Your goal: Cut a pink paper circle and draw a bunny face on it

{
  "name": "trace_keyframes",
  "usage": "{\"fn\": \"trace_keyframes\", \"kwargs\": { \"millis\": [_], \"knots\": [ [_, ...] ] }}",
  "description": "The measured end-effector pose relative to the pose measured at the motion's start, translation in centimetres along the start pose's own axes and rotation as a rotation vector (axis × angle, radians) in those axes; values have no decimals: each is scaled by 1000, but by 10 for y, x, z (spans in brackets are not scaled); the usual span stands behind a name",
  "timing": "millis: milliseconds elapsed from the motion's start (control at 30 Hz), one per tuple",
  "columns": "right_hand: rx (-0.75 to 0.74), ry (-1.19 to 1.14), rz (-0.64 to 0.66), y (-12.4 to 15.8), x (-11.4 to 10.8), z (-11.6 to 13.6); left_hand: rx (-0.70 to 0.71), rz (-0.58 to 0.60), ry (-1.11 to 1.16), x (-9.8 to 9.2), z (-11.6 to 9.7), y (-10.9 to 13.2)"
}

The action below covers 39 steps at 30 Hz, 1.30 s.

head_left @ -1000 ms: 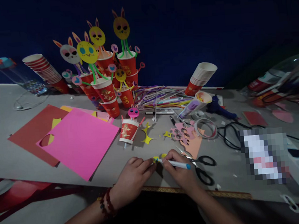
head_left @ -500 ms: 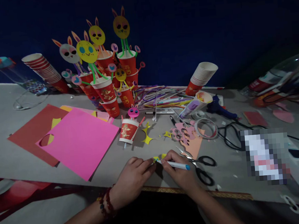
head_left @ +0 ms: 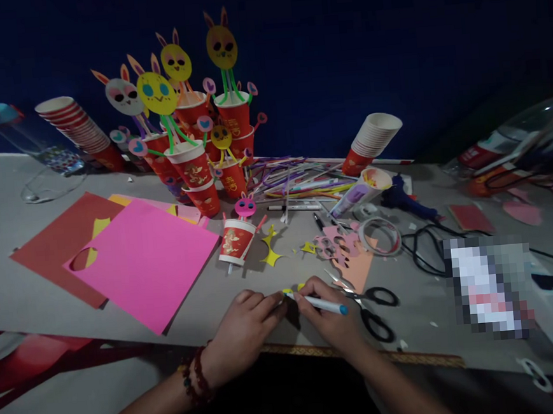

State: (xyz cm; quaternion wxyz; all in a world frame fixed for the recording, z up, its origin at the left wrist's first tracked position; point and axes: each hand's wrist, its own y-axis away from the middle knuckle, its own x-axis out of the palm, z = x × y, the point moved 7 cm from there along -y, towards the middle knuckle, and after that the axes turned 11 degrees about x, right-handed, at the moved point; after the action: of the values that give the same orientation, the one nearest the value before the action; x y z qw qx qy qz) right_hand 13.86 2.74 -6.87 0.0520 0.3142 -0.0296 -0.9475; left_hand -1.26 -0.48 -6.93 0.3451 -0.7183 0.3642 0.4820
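My right hand (head_left: 325, 308) is closed round a white marker with a blue end (head_left: 329, 305), its tip at a small yellow paper piece (head_left: 287, 291). The fingertips of my left hand (head_left: 250, 324) pinch the left edge of that piece, which is partly hidden by my fingers. Another bit of yellow paper (head_left: 301, 286) shows just beyond my right fingers. Black-handled scissors (head_left: 379, 298) lie open right of my right hand. Farther back, a small red paper cup with a pink paper rabbit head (head_left: 237, 241) leans on the table.
Pink paper (head_left: 151, 261) lies over brown paper (head_left: 59, 249) at left. Cups with rabbit faces (head_left: 192, 169) stand behind. Pipe cleaners (head_left: 293, 180), a tape roll (head_left: 379, 237), a blue glue gun (head_left: 407, 200), paper scraps (head_left: 339, 246) and stacked cups (head_left: 371, 142) are to the right.
The marker has shifted very slightly left, its tip still at the yellow piece. Both hands keep nearly the same pose, and the whole view has moved a little.
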Motion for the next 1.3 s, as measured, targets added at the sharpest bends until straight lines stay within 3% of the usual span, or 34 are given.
{"fn": "trace_keyframes", "kwargs": {
  "millis": [1300],
  "knots": [
    [-8, 5, -27, 0, -2, 2, 3, -36, -10, -5, -1, -1]
  ]
}}
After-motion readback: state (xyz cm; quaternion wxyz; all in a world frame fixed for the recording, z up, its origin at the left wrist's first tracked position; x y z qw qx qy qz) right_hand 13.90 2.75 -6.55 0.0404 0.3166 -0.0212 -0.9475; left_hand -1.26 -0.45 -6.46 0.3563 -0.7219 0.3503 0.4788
